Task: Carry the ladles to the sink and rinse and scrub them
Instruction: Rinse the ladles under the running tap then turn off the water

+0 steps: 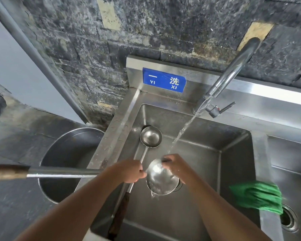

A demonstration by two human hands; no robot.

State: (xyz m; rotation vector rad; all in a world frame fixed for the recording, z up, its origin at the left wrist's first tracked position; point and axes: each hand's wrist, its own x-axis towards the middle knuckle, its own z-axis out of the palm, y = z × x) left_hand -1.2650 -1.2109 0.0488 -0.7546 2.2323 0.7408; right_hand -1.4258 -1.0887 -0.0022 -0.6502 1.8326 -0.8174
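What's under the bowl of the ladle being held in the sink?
Sink floor, and a sliver of drain ring showing right of the ladle bowl. The rest of the drain is covered by it.

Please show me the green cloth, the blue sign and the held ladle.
green cloth (257, 195): head view, middle of its folds.
blue sign (163, 82): head view, centre of its face.
held ladle (161, 178): head view, inside of its bowl.
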